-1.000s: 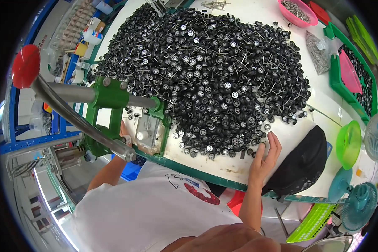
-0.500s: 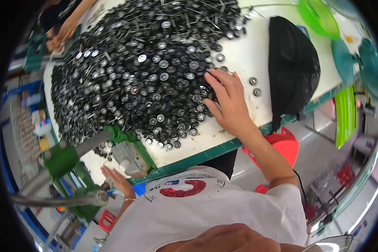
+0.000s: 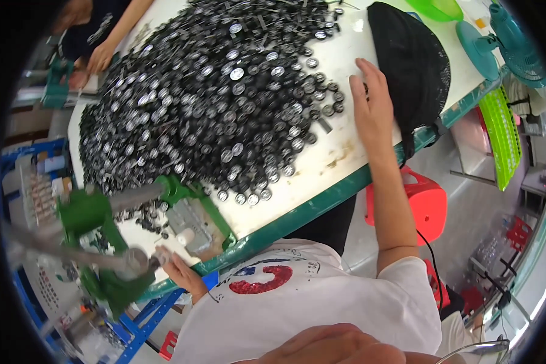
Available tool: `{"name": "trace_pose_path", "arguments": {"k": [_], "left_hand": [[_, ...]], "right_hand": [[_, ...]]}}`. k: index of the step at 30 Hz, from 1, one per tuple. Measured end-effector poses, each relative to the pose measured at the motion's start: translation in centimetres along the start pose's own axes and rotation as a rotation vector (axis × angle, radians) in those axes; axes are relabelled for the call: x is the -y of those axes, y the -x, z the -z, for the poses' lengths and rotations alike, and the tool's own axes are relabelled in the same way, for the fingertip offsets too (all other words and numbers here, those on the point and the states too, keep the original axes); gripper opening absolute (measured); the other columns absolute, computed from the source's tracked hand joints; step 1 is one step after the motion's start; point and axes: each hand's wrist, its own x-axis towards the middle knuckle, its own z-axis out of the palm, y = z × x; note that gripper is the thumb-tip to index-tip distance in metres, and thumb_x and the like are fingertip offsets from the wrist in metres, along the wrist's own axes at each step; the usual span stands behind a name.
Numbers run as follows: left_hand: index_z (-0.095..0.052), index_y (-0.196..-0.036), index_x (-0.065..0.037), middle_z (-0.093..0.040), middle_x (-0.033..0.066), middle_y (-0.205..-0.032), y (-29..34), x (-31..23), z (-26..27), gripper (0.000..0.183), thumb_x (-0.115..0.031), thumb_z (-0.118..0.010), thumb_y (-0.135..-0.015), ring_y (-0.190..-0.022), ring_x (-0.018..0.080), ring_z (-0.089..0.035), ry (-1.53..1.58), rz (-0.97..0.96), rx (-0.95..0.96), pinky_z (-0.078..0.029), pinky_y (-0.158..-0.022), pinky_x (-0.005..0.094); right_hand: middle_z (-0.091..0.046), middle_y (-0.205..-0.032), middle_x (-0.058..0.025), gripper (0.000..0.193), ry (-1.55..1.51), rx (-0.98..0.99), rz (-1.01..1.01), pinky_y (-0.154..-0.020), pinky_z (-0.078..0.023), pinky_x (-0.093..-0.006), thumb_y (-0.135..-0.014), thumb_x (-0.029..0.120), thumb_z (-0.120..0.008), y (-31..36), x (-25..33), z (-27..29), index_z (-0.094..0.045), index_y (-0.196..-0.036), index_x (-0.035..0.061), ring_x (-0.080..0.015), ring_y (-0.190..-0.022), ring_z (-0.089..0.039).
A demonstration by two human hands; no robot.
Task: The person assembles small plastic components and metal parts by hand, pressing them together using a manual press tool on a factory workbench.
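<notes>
Near heaped wheels (image 3: 224, 115) (mostly black), right hand (image 3: 375, 109).

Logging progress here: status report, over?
Left hand beside green metal press; both grips unclear. Round black-and-silver wheels heaped on white table. Black mesh fabric item close to right hand.

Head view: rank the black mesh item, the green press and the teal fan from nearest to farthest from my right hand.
1. Black mesh item: immediately right of your right hand.
2. Teal fan: farther right, beyond the mesh item.
3. Green press: far over on the left.
</notes>
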Motion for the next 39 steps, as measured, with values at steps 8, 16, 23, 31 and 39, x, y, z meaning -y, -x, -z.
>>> {"name": "trace_pose_path", "arguments": {"k": [8,16,23,31,39], "left_hand": [[-0.04,-0.141,0.002,-0.042,0.015,-0.146,1.1,-2.8,2.1,0.045,-0.016,-0.045,-0.1,-0.134,0.0243,-0.038,0.368,0.063,-0.126,-0.026,-0.112,0.0353],[-0.046,-0.137,0.001,-0.05,0.0123,-0.14,1.7,-0.3,3.9,0.042,-0.011,-0.05,-0.097,-0.131,0.0217,-0.044,0.754,0.025,-0.128,-0.03,-0.111,0.0343],[-0.062,-0.122,-0.004,-0.062,0.0087,-0.123,0.3,4.5,6.5,0.03,-0.011,-0.059,-0.093,-0.115,0.0179,-0.056,0.508,-0.098,-0.084,-0.04,-0.1,0.0291],[-0.067,-0.111,-0.006,-0.067,0.0083,-0.104,-2.7,3.6,3.7,0.028,-0.014,-0.068,-0.084,-0.09,0.0204,-0.063,0.375,-0.303,-0.04,-0.05,-0.079,0.0301],[-0.067,-0.108,-0.009,-0.065,0.0062,-0.094,-5.3,1.3,1.5,0.025,-0.012,-0.068,-0.084,-0.078,0.0191,-0.062,0.167,-0.319,-0.011,-0.051,-0.069,0.0297]], "right_hand": [[-0.046,-0.139,-0.0244,0.054,-0.003,0.191,0.112,-0.107,-0.034,-0.0398,-0.098,0.037,-0.047,2.3,3.1,-6.6,-0.046,-0.135,-0.0031,-0.0386,-0.127,-0.046],[-0.054,-0.134,-0.0196,0.052,-0.12,0.016,0.052,-0.105,-0.035,-0.0339,-0.099,0.036,-0.045,2.6,3.4,-7.3,-0.05,-0.133,-0.0027,-0.0308,-0.124,-0.05],[-0.053,-0.134,-0.018,0.05,-0.135,-0.061,0.086,-0.106,-0.035,-0.0347,-0.098,0.034,-0.048,7.6,5.4,-5.0,-0.052,-0.13,-0.0042,-0.029,-0.123,-0.05],[-0.058,-0.094,-0.0086,0.019,0.009,0.293,0.451,-0.069,-0.047,-0.0317,-0.085,0.012,-0.069,14.8,11.8,-3.2,-0.065,-0.101,0.0027,-0.0199,-0.082,-0.059],[-0.061,-0.095,-0.0084,0.022,0.111,0.56,0.594,-0.068,-0.049,-0.0355,-0.085,0.016,-0.067,14.9,12.4,-3.9,-0.063,-0.105,0.0069,-0.0276,-0.081,-0.061]]}}
